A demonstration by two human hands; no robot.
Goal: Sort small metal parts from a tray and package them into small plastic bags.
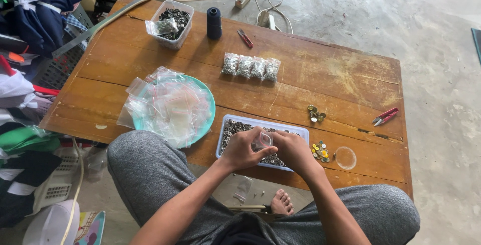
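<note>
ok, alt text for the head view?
Seen from above, a seated person's left hand and right hand hold a small clear bag over a tray of metal buttons on a wooden table. A plate of empty bags lies to the left.

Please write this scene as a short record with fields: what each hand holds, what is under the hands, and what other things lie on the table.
left hand: holds a small clear bag together with the other hand
right hand: pinches the same bag from the right
under the hands: white tray of small metal pieces
left of tray: teal plate heaped with empty clear bags
far side: four filled bags in a row, dark thread spool, clear tub of metal parts
right side: red thread snips, two small piles of loose buttons
surface: wooden table
</note>
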